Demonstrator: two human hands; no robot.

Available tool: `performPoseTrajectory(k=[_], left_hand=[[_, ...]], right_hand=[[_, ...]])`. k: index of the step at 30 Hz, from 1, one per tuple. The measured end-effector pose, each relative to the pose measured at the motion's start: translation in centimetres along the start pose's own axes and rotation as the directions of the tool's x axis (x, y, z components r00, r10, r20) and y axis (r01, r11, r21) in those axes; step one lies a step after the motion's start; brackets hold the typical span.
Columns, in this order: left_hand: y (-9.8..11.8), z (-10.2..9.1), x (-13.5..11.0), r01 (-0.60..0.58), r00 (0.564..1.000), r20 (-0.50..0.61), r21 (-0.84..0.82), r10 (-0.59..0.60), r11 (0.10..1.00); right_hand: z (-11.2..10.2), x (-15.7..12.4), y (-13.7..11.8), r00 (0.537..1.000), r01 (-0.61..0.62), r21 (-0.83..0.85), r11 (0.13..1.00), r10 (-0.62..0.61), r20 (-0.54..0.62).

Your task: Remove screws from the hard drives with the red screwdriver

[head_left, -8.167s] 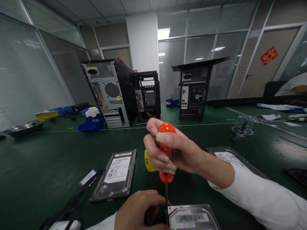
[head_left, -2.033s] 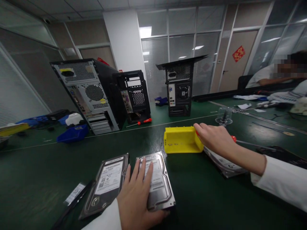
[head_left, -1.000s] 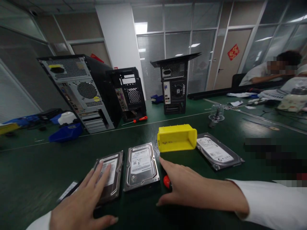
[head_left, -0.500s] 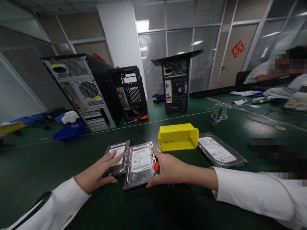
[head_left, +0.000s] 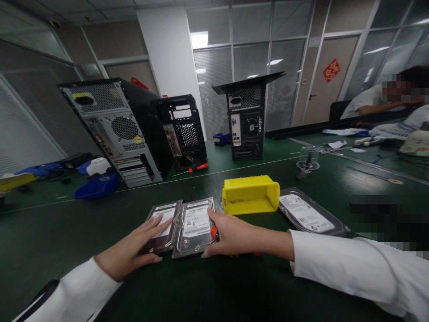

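Two hard drives lie side by side on the green table, labels up, their long edges touching or nearly so. My left hand rests with fingers spread over the left hard drive, covering part of its label. Around the right side of the other hard drive my right hand is closed, fingertips at its far corner and thumb by the near one. A red and black handle, like a screwdriver's, pokes out of the right palm; the rest of it is mostly hidden.
Behind the drives lies a yellow bin, with a third hard drive to its right. Computer cases stand farther back, near a red-handled screwdriver and a blue bin. A person sits at far right.
The right-hand drive has shifted slightly away from me, its near edge now closer to level with the left drive's. My right hand moved along with it. My left hand stays on its drive.
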State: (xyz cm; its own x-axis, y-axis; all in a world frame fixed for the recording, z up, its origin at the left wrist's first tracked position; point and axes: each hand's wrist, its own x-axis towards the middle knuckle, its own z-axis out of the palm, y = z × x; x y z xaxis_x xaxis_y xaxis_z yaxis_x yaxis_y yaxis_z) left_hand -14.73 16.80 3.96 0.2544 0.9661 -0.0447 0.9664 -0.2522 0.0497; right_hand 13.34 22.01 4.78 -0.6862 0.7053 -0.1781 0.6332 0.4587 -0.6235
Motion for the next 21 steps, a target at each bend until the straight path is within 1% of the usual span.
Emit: performPoseTrajectory(k=[1,3,5,7,8,10,12,13,15,18,21], left_hand=[[0.3,-0.5,0.0,-0.011,0.999,0.046,-0.049,0.013,0.999],[0.9,-2.0,0.5,0.023,0.995,0.101,-0.107,-0.012,0.994],[1.5,-3.6,1.7,0.06,0.998,-0.004,-0.126,-0.061,0.99],[2.0,-4.7,3.7,0.1,0.988,-0.104,-0.117,-0.113,0.988],[2.1,-4.9,5.0,0.115,0.98,-0.151,-0.111,-0.132,0.987],[2.2,-4.7,7.8,0.159,0.964,-0.2,-0.1,-0.176,0.982],[1.9,-4.0,10.6,0.2,0.948,-0.235,-0.091,-0.216,0.976],[1.6,-3.5,11.9,0.201,0.947,-0.238,-0.085,-0.216,0.976],[0.7,-2.7,14.2,0.154,0.964,-0.207,-0.075,-0.166,0.985],[-0.9,-2.2,16.8,-0.011,0.995,-0.096,-0.071,0.004,0.997],[-2.2,-2.2,18.4,-0.152,0.988,-0.018,-0.076,0.151,0.985]], right_hand=[[0.0,0.1,0.0,1.0,0.004,-0.001,1.0,-0.004,-0.004],[-0.1,0.2,0.1,1.0,0.009,-0.001,1.0,-0.009,-0.017],[-0.2,0.2,0.1,1.0,0.01,0.002,1.0,-0.01,-0.025],[-0.3,0.3,0.0,0.999,0.015,0.007,1.0,-0.015,-0.031],[-0.3,0.3,0.0,0.999,0.02,0.008,1.0,-0.019,-0.033],[-0.4,0.4,0.0,0.999,0.027,0.009,1.0,-0.027,-0.037],[-0.4,0.6,0.1,0.999,0.027,0.006,1.0,-0.027,-0.039],[-0.4,0.7,0.1,0.999,0.025,0.004,1.0,-0.025,-0.037],[-0.5,0.8,0.2,0.999,0.017,0.0,1.0,-0.017,-0.031],[-0.7,0.7,0.2,1.0,0.006,-0.008,1.0,-0.007,-0.025],[-0.7,0.7,0.0,1.0,-0.008,-0.017,1.0,0.008,-0.022]])
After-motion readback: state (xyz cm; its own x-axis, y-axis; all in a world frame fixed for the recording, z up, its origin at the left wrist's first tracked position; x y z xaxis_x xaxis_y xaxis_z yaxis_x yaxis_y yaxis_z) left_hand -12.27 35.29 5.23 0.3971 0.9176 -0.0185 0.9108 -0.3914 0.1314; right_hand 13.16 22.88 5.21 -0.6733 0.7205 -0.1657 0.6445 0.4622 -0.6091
